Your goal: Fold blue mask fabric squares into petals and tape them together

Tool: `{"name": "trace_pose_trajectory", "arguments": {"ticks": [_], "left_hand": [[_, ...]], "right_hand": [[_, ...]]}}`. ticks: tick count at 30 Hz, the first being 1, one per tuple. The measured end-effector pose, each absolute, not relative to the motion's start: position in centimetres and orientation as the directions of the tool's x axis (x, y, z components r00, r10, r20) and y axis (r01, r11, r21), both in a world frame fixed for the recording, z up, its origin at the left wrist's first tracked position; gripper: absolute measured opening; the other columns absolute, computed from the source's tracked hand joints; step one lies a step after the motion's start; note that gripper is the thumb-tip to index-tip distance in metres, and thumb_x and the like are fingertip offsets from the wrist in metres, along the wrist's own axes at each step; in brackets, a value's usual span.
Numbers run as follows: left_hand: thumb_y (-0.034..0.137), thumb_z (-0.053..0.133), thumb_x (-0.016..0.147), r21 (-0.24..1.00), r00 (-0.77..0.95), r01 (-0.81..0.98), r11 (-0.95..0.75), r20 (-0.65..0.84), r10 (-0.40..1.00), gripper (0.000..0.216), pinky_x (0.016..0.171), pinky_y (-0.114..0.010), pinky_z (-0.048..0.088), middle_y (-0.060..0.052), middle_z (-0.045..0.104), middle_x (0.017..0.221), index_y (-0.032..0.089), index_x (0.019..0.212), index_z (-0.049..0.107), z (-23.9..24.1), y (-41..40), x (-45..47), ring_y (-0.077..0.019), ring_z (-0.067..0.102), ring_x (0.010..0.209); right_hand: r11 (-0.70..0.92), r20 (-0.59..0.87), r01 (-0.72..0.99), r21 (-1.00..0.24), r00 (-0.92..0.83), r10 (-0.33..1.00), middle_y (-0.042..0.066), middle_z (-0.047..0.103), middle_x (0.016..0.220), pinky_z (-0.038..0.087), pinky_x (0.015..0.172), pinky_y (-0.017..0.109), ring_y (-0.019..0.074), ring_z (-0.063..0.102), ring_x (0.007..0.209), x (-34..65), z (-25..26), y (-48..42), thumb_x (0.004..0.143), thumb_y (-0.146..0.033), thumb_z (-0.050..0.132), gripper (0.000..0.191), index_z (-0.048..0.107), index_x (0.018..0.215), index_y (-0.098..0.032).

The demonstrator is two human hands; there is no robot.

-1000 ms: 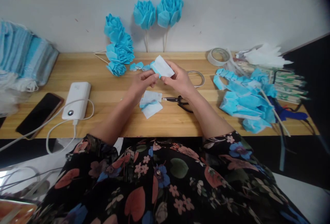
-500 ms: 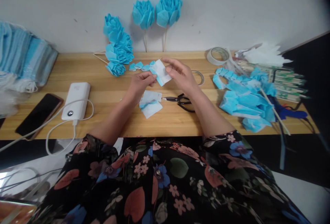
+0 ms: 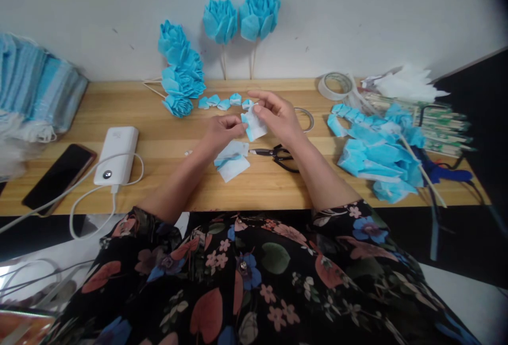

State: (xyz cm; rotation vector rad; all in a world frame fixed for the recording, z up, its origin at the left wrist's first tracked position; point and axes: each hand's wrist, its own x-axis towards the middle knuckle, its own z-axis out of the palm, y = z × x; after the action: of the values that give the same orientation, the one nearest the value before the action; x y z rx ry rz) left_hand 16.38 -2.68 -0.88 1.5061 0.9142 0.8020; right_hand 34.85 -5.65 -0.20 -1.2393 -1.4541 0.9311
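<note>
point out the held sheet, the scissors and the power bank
Held sheet [image 3: 257,127]: head view, its white face.
Scissors [image 3: 273,152]: head view, near the pivot.
Power bank [image 3: 117,143]: head view, its top face.

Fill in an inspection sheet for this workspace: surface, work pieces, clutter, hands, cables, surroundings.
Surface: wooden table, grain visible, items spread across it.
Work pieces: one white-and-blue sheet held; cut sheets overlapping on the table; small blue folded pieces in a row.
Clutter: black-handled scissors, tape roll, phone, face masks at far left, crumpled blue material at right.
Hands: left hand pinches the sheet's blue edge; right hand has its thumb on the upper part, grip unclear.
Cables: white cable loops from the power bank over the near edge.
Surroundings: pale wall with small dark marks; two blue flowers on sticks upright in front of it.
</note>
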Motion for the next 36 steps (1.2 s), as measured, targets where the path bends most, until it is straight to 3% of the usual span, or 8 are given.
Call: {"name": "trace_pose_trajectory", "arguments": {"ticks": [7, 10, 14, 20, 25, 30, 36], "left_hand": [[0.026, 0.072, 0.080, 0.983, 0.494, 0.148, -0.108, 0.021, 0.869, 0.028, 0.052, -0.025, 0.028, 0.002, 0.053, 0.056, 0.017, 0.057, 0.059, -0.6, -3.2, 16.5, -0.0088, 0.040, 0.053], [0.022, 0.073, 0.080, 0.980, 0.501, 0.149, -0.133, 0.041, 0.865, 0.026, 0.055, -0.025, 0.031, 0.002, 0.055, 0.059, 0.017, 0.058, 0.060, -0.6, -3.3, 16.5, -0.0095, 0.045, 0.057], [0.024, 0.072, 0.082, 0.999, 0.423, 0.014, -0.052, 0.041, 0.905, 0.028, 0.061, -0.025, 0.039, 0.002, 0.057, 0.059, 0.016, 0.058, 0.059, -1.0, -2.4, 16.3, -0.0095, 0.050, 0.058], [0.029, 0.074, 0.085, 0.965, 0.350, -0.233, 0.118, -0.030, 0.936, 0.033, 0.064, -0.025, 0.045, 0.002, 0.058, 0.060, 0.017, 0.060, 0.055, -1.3, -1.3, 16.0, -0.0094, 0.055, 0.058], [0.031, 0.074, 0.086, 0.961, 0.357, -0.237, 0.145, -0.053, 0.933, 0.034, 0.064, -0.023, 0.046, 0.002, 0.059, 0.062, 0.017, 0.062, 0.056, -0.6, -1.6, 16.0, -0.0079, 0.055, 0.059], [0.029, 0.075, 0.087, 0.958, 0.352, -0.233, 0.166, -0.076, 0.933, 0.035, 0.063, -0.022, 0.046, 0.003, 0.059, 0.061, 0.017, 0.062, 0.054, -0.6, -1.8, 16.3, -0.0077, 0.057, 0.058], [0.023, 0.076, 0.085, 0.937, 0.367, -0.278, 0.211, -0.100, 0.925, 0.035, 0.061, -0.021, 0.044, 0.003, 0.060, 0.058, 0.016, 0.059, 0.056, -0.5, -2.0, 16.5, -0.0070, 0.056, 0.056]], "right_hand": [[0.212, 0.183, 0.241, -0.947, -0.135, 0.974, 0.002, 0.070, 0.105, 0.056, 0.072, 0.032, 0.0200, 0.066, 0.088, 34.8, -0.1, -5.9, 0.083, -0.060, 0.072, 0.058, 0.064, 0.133, -0.030], [0.198, 0.182, 0.262, -0.945, -0.085, 0.980, 0.003, 0.071, 0.104, 0.057, 0.072, 0.033, 0.0208, 0.067, 0.091, 34.8, -0.4, -5.7, 0.087, -0.062, 0.068, 0.057, 0.063, 0.133, -0.030], [0.280, 0.291, 0.293, -0.914, -0.004, 0.957, 0.005, 0.069, 0.120, 0.059, 0.085, 0.037, 0.0238, 0.066, 0.112, 34.9, -0.2, -5.6, 0.095, -0.061, 0.056, 0.055, 0.056, 0.140, -0.029], [0.490, 0.524, 0.483, -0.726, -0.073, 0.848, 0.008, 0.063, 0.138, 0.054, 0.105, 0.049, 0.0285, 0.055, 0.134, 34.7, 0.7, -6.2, 0.098, -0.045, 0.054, 0.037, 0.059, 0.131, -0.029], [0.583, 0.545, 0.593, -0.556, -0.269, 0.794, 0.005, 0.057, 0.144, 0.032, 0.120, 0.070, 0.0357, 0.044, 0.143, 34.7, -0.1, -5.6, 0.097, -0.043, 0.056, 0.025, 0.062, 0.119, -0.031], [0.602, 0.559, 0.623, -0.500, -0.299, 0.774, 0.002, 0.054, 0.146, 0.029, 0.122, 0.069, 0.0350, 0.041, 0.145, 34.8, -0.6, -5.3, 0.098, -0.039, 0.055, 0.017, 0.067, 0.108, -0.032], [0.654, 0.617, 0.626, -0.426, -0.328, 0.715, 0.002, 0.058, 0.141, 0.035, 0.121, 0.065, 0.0329, 0.045, 0.141, 35.2, -1.3, -4.7, 0.101, -0.044, 0.051, 0.023, 0.069, 0.105, -0.029]]}}
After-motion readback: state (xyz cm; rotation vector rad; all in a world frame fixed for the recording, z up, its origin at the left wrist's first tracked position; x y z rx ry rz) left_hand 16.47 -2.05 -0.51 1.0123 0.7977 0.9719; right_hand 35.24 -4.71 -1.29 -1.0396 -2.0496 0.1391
